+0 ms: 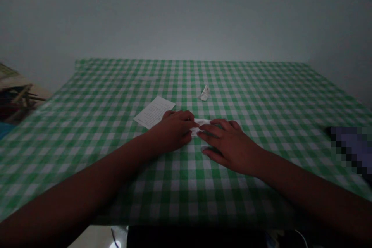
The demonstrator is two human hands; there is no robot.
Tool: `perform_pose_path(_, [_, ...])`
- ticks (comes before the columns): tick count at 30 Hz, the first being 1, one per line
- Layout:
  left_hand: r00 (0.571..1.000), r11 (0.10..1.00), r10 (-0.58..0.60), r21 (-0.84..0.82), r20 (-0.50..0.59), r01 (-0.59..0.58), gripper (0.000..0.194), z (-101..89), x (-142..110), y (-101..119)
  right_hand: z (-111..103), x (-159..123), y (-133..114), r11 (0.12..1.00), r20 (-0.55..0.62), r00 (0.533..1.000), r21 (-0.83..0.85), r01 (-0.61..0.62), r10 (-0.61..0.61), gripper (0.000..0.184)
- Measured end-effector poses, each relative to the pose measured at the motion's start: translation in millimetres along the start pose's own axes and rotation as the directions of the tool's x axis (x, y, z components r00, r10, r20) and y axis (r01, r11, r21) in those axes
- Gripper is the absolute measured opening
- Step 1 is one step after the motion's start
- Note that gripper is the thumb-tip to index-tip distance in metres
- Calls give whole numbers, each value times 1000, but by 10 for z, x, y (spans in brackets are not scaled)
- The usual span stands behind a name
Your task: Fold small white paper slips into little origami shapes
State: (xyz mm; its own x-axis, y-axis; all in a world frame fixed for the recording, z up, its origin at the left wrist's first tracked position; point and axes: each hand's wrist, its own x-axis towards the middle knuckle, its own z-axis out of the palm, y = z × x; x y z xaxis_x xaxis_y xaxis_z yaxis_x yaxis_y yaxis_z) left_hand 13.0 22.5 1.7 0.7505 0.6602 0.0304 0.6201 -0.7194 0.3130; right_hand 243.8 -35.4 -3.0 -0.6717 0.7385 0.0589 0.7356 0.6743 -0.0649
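A small strip of white paper [202, 121] with printed lines, seemingly folded, lies on the checked tablecloth between my hands. My left hand [176, 130] has its fingers curled over the strip's left part. Spread across the right part are the fingers of my right hand [228, 143], its palm facing down and its thumb apart on the cloth. Both hands hide portions of the strip. Just beyond my left hand is a flat printed sheet [155, 110], partly covered by that hand. Farther back stands a small folded white paper piece [205, 93].
A green and white checked tablecloth [186, 186] covers the table, which reaches back to a plain wall [186, 15]. At the right edge lies a dark, pixelated object [353, 147]. Cluttered items [20, 99] show beyond the table's left side.
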Motion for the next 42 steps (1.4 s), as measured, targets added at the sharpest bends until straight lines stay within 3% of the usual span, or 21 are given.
perform_pose_path(28, [998,998,-38,-58,-41,35,27,-3,-34,-42,25,-10,14,999,-18,1000,42,-4,4,50])
perform_pose_path(42, [978,989,-139,-64,-156,130,21,133,5,49,18,-7,23,999,-9,1000,35,-5,6,48])
